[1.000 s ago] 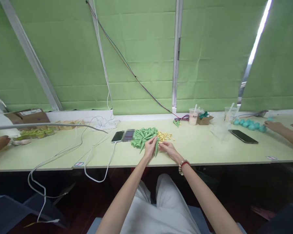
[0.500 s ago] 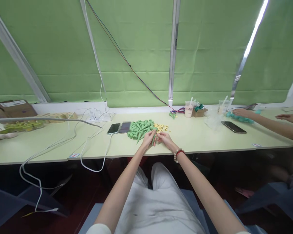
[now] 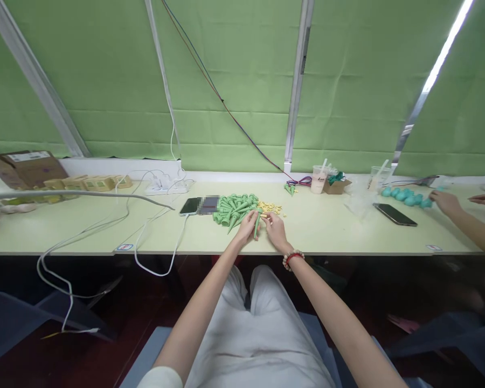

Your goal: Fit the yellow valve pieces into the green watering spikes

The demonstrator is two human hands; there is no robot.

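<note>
Creased green blinds are hanging behind a long, pale, smooth table, where slim green cones are lying in a tangled pile, their matte sides tapering from round, wider ends to narrow tips. Small yellow bits are scattering out just beside the pile, on its right. Near the table's front edge, the left hand is keeping a narrow grip around one cone, which is slanting with its wide end up and its tip pointing down. Close against it, the right hand is pinching a yellow piece by the cone's wide end; whether the two are touching is too small to tell. Round beads and a red band are circling the right wrist as a bracelet. Left of the pile, a flat, glossy phone is lying with a white cable drooping over the edge. Farther right, a cup with a straw is standing beside a small cardboard box, and a crumpled, see-through bag is resting near rounded teal pieces, which a co-worker's hand is nearing.
</note>
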